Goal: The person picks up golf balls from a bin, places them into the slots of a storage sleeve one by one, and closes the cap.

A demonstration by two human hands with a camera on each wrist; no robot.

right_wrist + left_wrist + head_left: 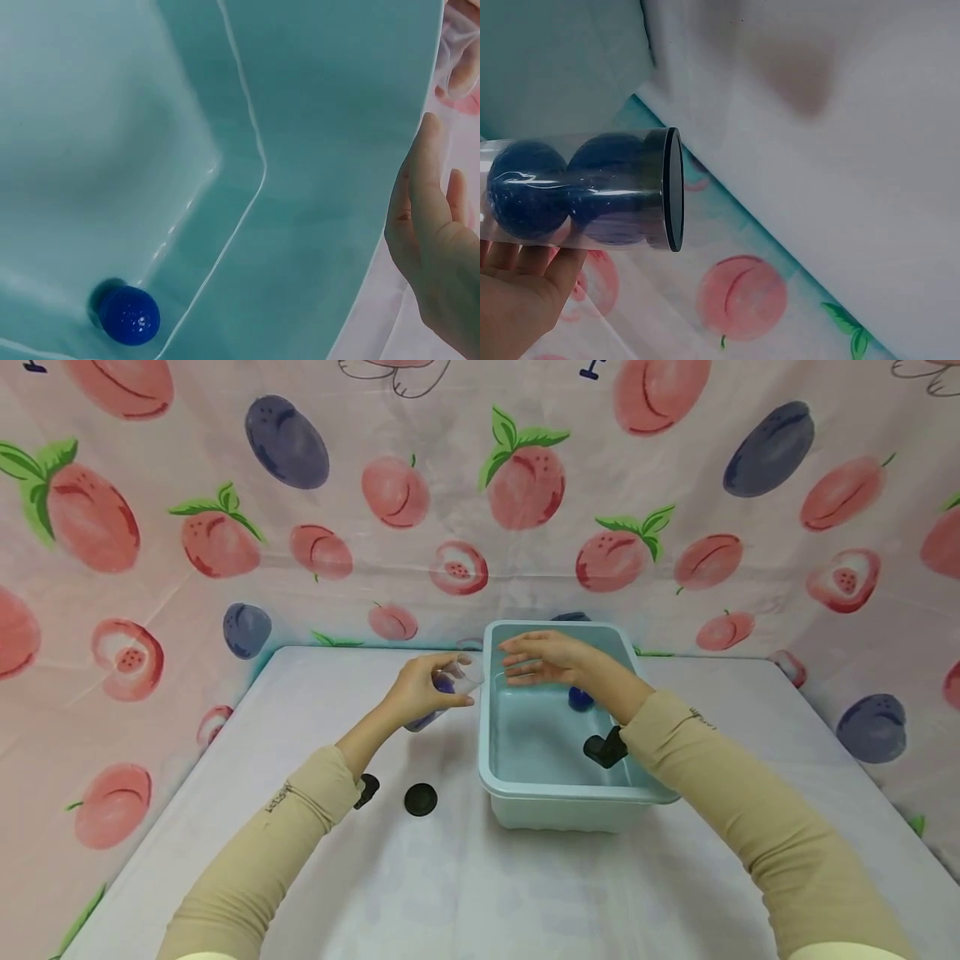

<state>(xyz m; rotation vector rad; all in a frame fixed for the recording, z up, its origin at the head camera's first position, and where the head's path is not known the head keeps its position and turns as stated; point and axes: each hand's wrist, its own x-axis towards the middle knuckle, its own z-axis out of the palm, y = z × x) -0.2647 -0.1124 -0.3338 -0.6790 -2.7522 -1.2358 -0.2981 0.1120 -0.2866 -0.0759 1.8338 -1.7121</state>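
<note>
My left hand [423, 689] grips a clear plastic tube [457, 677] just left of a teal plastic tub [525, 791]. In the left wrist view the tube [577, 187] lies sideways with two dark blue balls [604, 187] inside and a black cap [672, 187] on one end, my fingers [517, 292] beneath it. My right hand [543, 658] hovers over the tub's far left corner with its fingers straight, holding nothing. One blue ball [581, 697] lies on the tub floor. The right wrist view shows that ball [129, 315], the tub wall [315, 112] and my right hand [435, 247].
A loose black round lid [421, 799] lies on the white table [450, 893] left of the tub. A fruit-print cloth [525, 485] hangs behind and to both sides of the table.
</note>
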